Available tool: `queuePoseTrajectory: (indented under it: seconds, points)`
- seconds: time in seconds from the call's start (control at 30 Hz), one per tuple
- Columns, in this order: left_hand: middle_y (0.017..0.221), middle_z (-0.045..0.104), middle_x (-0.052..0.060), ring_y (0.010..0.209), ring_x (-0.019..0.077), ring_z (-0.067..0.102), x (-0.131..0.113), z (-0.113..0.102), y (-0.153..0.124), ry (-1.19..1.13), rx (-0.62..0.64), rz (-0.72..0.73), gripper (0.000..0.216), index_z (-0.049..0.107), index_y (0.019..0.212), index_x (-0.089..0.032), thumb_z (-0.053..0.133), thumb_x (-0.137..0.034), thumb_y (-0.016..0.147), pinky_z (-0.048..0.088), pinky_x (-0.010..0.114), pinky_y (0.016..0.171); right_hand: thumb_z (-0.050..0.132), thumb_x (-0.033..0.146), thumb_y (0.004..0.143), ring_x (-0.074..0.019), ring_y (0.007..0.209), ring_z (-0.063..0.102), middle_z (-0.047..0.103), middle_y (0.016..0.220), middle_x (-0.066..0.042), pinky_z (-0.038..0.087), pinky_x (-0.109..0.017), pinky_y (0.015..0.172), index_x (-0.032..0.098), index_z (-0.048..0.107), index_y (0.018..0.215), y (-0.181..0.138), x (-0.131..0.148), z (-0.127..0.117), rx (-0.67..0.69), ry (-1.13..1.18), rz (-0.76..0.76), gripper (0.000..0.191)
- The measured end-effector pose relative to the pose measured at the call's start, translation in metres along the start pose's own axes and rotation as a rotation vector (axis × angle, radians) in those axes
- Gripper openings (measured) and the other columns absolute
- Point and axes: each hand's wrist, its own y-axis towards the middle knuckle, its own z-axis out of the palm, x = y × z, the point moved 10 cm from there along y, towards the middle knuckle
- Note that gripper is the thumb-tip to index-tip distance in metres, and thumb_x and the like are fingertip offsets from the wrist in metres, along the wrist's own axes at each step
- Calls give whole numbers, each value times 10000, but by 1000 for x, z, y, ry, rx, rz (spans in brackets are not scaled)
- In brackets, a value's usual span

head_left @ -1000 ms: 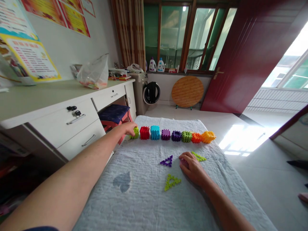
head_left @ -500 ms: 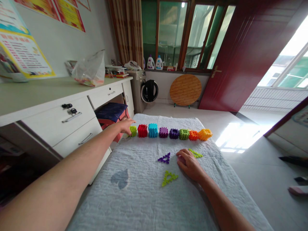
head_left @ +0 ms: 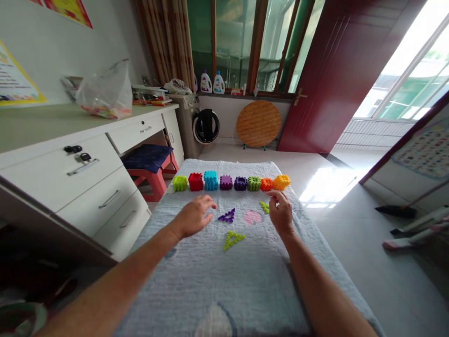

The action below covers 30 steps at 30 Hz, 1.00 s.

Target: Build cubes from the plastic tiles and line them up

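A row of several interlocking toy cubes, from the lime cube [head_left: 180, 183] at the left end to the yellow-orange cube [head_left: 282, 181] at the right, stands across the far part of a pale quilt [head_left: 245, 290]. My left hand [head_left: 194, 216] hovers with its fingers spread, just left of a flat purple triangle [head_left: 227, 216]. A yellow-green triangle [head_left: 233, 239] lies nearer me, between my arms. My right hand [head_left: 281, 213] has its fingers curled and pinched on the edge of a green triangle [head_left: 264, 206], just before the orange cube [head_left: 266, 184]. A pink patch [head_left: 252, 217] shows on the quilt beside it.
A white desk with drawers [head_left: 87, 164] runs along the left, with a plastic bag [head_left: 103, 91] on top. A red stool with a blue cushion [head_left: 150, 161] stands under it. Beyond the quilt are a round wooden tabletop [head_left: 258, 123] and a dark red door [head_left: 333, 70].
My left hand has drawn back from the lime cube at the row's left end to beside the purple triangle. My right hand has come off the pink patch and closed on the green triangle.
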Motion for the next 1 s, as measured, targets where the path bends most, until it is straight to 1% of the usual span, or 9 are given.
queuePoseTrajectory:
  seconds: [0.07,0.13,0.3,0.4,0.5,0.6,0.77,0.9,1.0]
  points:
    - [1109,593,80,1056,228,539,-24,27,2,11,96,39,257,618,1064,-201,537,-233,822,417,351,963,406,152,817,-194,813,570,633,906,-78,463,-329,767,192,629,879,3,-13,-2,12,-47,29,235]
    - [1137,585,92,1077,241,529,-34,45,3,46,159,35,296,615,1093,-199,555,-226,803,415,366,966,458,185,805,-200,825,563,626,919,-73,455,-345,789,197,636,890,2,-26,6,106,-144,28,198]
    - [1092,597,98,1045,245,542,-36,48,-3,120,171,-70,263,623,1053,-205,546,-236,803,432,363,929,659,261,726,-206,818,531,595,868,-57,414,-327,772,222,648,857,-13,-56,32,356,-464,7,137]
    - [991,625,84,961,247,584,-41,55,-13,91,252,-136,203,632,937,-222,574,-357,798,465,347,822,674,236,716,-198,791,517,574,825,-50,396,-315,756,221,649,819,-17,-61,41,451,-521,11,107]
    - [963,634,71,916,256,609,-46,59,-21,58,260,-221,308,612,886,-229,629,-499,739,467,333,726,662,177,705,-205,837,517,572,853,-53,393,-328,806,204,645,851,-18,-48,48,521,-460,-14,149]
    - [971,636,64,909,252,619,-48,62,-22,29,217,-268,344,598,875,-232,676,-509,687,455,317,698,641,150,721,-204,913,517,567,947,-54,404,-325,843,200,624,941,-22,-21,55,576,-282,-103,226]
    - [942,637,53,870,221,623,-44,66,-21,-87,150,-270,203,598,868,-228,642,-363,724,445,298,693,612,155,746,-172,843,542,574,913,-43,438,-300,799,188,614,948,-42,26,70,725,-21,-209,204]
    - [883,641,24,799,184,608,-39,62,-23,-261,69,-269,229,580,919,-228,642,-237,698,450,276,696,577,93,691,-137,726,539,592,825,-13,439,-260,705,182,626,925,-49,46,76,792,60,-164,255]
    - [860,619,13,825,175,583,-41,50,-23,-310,-23,-189,178,566,851,-230,556,-115,715,450,275,743,559,121,721,-115,657,505,576,750,9,417,-236,642,185,632,908,-48,52,75,774,89,-118,211]
